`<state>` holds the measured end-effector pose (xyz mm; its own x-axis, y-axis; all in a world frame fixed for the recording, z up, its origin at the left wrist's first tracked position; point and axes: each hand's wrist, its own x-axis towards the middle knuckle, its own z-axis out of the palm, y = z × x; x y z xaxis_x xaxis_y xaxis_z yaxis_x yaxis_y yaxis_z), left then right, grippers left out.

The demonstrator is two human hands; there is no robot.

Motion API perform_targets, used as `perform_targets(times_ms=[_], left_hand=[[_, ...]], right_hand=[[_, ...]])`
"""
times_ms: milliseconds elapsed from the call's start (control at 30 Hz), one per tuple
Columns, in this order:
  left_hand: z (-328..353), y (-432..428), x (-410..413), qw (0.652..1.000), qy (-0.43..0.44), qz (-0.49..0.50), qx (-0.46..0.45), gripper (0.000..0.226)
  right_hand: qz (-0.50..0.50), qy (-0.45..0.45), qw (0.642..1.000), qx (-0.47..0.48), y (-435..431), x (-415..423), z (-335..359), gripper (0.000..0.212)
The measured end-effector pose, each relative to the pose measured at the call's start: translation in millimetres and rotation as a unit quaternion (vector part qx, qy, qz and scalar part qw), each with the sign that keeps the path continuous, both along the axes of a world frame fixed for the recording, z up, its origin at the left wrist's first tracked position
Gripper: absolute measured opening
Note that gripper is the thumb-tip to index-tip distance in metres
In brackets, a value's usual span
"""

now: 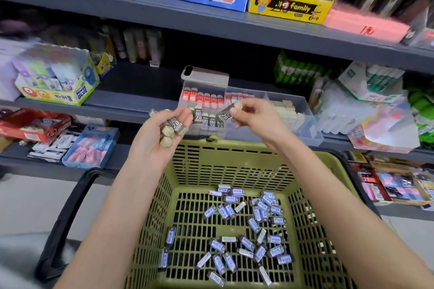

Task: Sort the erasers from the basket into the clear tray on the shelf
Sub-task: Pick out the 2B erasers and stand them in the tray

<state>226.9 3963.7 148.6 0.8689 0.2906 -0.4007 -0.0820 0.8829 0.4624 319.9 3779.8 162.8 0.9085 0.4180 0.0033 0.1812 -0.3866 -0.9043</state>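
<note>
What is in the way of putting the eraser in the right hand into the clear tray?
Nothing visible. The right hand pinches a 2B eraser above the clear tray, whose front compartments are open on top. A phone lies only at the tray's back.

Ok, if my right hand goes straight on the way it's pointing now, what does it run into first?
Probably the 2B erasers standing in the clear tray, just ahead of the eraser your right hand pinches; depth is unclear.
</note>
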Motion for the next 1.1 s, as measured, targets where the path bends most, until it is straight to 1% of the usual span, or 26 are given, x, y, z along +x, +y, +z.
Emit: perform_targets(times_ms=[67, 133, 167, 267, 367, 467, 500, 567, 633, 733, 800, 867, 1000, 1033, 1100], left_hand=[[-2, 5, 10, 1.0, -0.002, 0.008, 0.016, 0.018], [-4, 9, 17, 1.0, -0.005, 0.01, 0.029, 0.018], [-6, 10, 20, 0.999, -0.006, 0.011, 0.032, 0.02], [-10, 14, 27, 0.999, -0.003, 0.018, 0.037, 0.019], [-12, 16, 31, 0.999, -0.01, 0.018, 0.03, 0.021], [-14, 16, 33, 0.999, -0.027, 0.021, 0.02, 0.043], [-14, 17, 33, 0.999, -0.031, 0.021, 0.022, 0.045], [-16, 17, 33, 0.999, -0.037, 0.023, 0.028, 0.042], [-19, 19, 32, 0.998, -0.043, 0.03, 0.022, 0.033], [-22, 23, 30, 0.998, -0.046, 0.043, 0.011, 0.016], [-24, 24, 29, 0.998, -0.049, 0.045, 0.009, 0.015], [-24, 23, 29, 0.998, -0.052, 0.044, 0.006, 0.018], [-23, 18, 29, 0.998, -0.056, 0.036, 0.018, 0.033], [-23, 17, 29, 0.998, -0.055, 0.032, 0.026, 0.031], [-25, 16, 29, 0.998, -0.053, 0.025, 0.036, 0.018]], right_hand=[[0.004, -0.028, 0.998, -0.062, 19, 15, -1, 0.015], [-0.003, -0.039, 0.992, -0.119, 33, 25, -1, 0.03], [-0.005, -0.033, 0.991, -0.133, 38, 29, 0, 0.03], [0.01, -0.008, 0.987, -0.157, 45, 40, 4, 0.018], [0.01, 0.023, 0.987, -0.161, 48, 43, 7, 0.009], [-0.005, 0.044, 0.988, -0.15, 55, 42, 6, 0.011], [-0.006, 0.041, 0.987, -0.155, 58, 41, 5, 0.011], [-0.012, 0.033, 0.985, -0.167, 65, 41, 3, 0.012], [-0.024, 0.039, 0.984, -0.175, 71, 41, 3, 0.008], [-0.039, 0.094, 0.983, -0.155, 73, 43, 6, 0.007], [-0.042, 0.114, 0.982, -0.145, 74, 42, 7, 0.01], [-0.037, 0.108, 0.981, -0.154, 75, 40, 7, 0.009], [-0.049, 0.061, 0.985, -0.154, 73, 29, -5, 0.022], [-0.052, 0.039, 0.987, -0.15, 72, 26, -8, 0.021], [-0.047, -0.02, 0.985, -0.167, 72, 21, -14, 0.016]])
